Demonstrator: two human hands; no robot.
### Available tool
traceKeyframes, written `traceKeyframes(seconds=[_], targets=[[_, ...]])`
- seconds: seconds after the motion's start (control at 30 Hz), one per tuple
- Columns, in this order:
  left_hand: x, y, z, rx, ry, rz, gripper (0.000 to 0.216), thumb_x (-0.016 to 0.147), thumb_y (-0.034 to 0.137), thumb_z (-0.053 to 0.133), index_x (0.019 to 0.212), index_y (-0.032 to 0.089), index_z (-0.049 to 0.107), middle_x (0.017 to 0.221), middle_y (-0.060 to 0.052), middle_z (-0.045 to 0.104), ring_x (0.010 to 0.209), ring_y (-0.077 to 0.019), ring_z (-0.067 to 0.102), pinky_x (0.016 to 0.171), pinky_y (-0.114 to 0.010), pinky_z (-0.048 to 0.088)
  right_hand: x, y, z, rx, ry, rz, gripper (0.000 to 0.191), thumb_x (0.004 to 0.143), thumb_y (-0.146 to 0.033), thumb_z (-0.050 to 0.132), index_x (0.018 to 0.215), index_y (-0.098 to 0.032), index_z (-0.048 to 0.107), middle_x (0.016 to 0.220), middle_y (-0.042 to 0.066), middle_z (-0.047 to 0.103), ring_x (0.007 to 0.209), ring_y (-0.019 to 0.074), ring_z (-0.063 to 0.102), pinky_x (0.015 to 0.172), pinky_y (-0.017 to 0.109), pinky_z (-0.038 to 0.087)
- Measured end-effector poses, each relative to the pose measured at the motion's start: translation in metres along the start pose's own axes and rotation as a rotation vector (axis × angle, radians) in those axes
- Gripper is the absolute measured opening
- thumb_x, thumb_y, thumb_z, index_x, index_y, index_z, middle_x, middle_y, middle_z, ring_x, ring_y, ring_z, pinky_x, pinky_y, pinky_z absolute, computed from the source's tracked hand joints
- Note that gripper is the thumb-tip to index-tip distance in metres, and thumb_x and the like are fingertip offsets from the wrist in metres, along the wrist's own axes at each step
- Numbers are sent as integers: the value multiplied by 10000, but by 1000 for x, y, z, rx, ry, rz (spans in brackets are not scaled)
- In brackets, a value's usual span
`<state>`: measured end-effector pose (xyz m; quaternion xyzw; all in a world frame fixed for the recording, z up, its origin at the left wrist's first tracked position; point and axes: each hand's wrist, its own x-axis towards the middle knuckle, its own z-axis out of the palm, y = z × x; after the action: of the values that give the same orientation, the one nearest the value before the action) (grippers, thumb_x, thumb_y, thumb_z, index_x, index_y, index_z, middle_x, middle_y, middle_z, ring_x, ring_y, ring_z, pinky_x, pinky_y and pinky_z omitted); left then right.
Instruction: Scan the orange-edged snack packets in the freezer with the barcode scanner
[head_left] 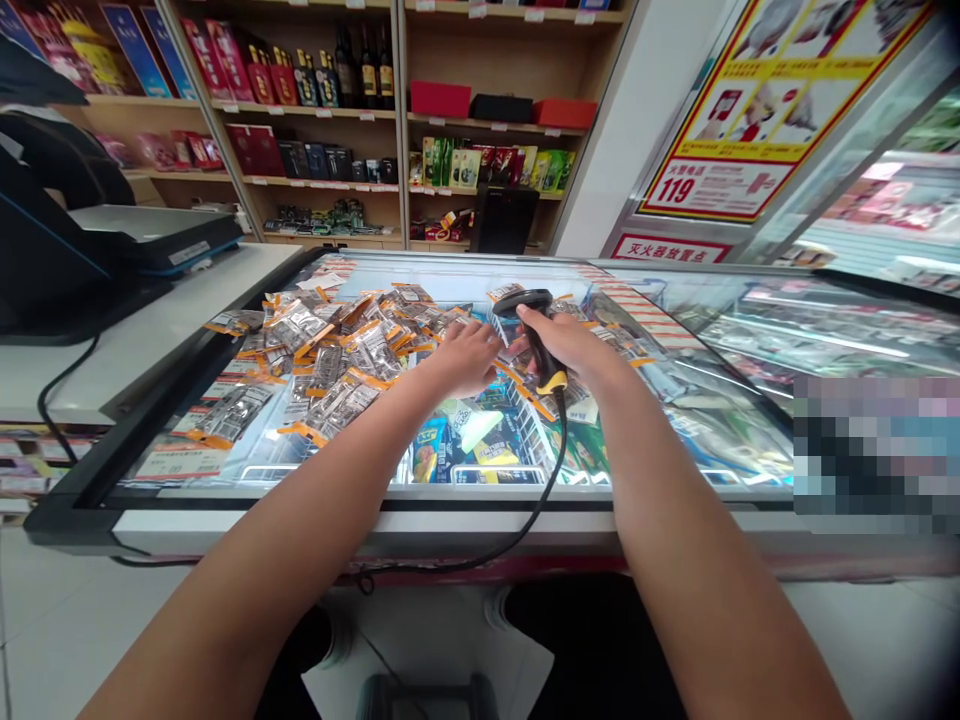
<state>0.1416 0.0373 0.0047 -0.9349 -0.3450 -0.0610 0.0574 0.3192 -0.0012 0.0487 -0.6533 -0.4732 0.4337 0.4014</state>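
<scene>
On a clock face with 12 pointing away from the person, the freezer (pixel 450 525) spans the middle, its white front rim at 6 o'clock and a black side rail (pixel 135 440) at 8 to 10. The orange-edged packets (pixel 367 345) lie heaped on the glass top, mostly from 9 to 12, with some beyond the right hand (pixel 562 340) at 1 to 2. A lone packet (pixel 236 410) sits at 8, near that rail; another overlaps the rail higher up. Between heap and front rim runs a strip of glass, and a broader stretch opens toward 3.

The right hand is clamped round a black scanner (pixel 540 352), right of centre. The scanner's cable (pixel 563 430) drops over the front rim between the forearms, then runs toward 7, leaving limited slack-free room there. The left hand (pixel 469 358), palm down, is just beside the scanner at the heap's right end; whether its fingers pinch anything cannot be told.

Fingers hide part of the scanner's handle, and both hands cover packets behind them. Packet print is too small to read. Reflections blur the bags in the wire basket (pixel 529 425) below. At 10, a machine (pixel 56 220) on a white tabletop (pixel 135 350) is cut off by the border; pixels mask a patch at 4.
</scene>
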Motion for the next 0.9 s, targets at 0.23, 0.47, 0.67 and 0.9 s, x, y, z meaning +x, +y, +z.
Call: traceKeyframes(seconds=[0.23, 0.47, 0.67, 0.9], targets=[[-4, 4, -7, -91, -67, 132, 565, 1039, 295, 492, 1604, 319, 482, 1626, -59, 534, 1487, -298, 438, 1199, -464, 383, -6, -8, -6, 63, 195, -38, 322, 1020, -517, 637, 846, -256, 565, 620, 7, 586, 470, 178, 568, 492, 318, 493], [-9, 18, -18, 93, -114, -181, 584, 1056, 432, 478, 1543, 118, 558, 1558, -226, 551, 1483, -384, 418, 1135, -470, 420, -9, -6, -3, 89, 3, 43, 357, 1037, -532, 593, 831, -240, 567, 606, 17, 586, 458, 165, 542, 454, 293, 456], [-12, 24, -23, 28, -303, -247, 786, 1063, 535, 412, 1720, 134, 253, 1773, -196, 262, 1633, -389, 220, 1261, -526, 317, -15, -11, 5, 86, -117, 108, 389, 1076, -536, 515, 861, -221, 593, 586, 22, 567, 445, 148, 507, 404, 266, 407], [-13, 30, -30, -20, -449, -271, 869, 1057, 615, 342, 1752, 157, 89, 1821, -179, 41, 1683, -382, 32, 1331, -555, 182, -15, -11, 4, 83, -122, 129, 387, 1078, -530, 518, 866, -212, 581, 601, 37, 572, 457, 142, 508, 396, 257, 397]])
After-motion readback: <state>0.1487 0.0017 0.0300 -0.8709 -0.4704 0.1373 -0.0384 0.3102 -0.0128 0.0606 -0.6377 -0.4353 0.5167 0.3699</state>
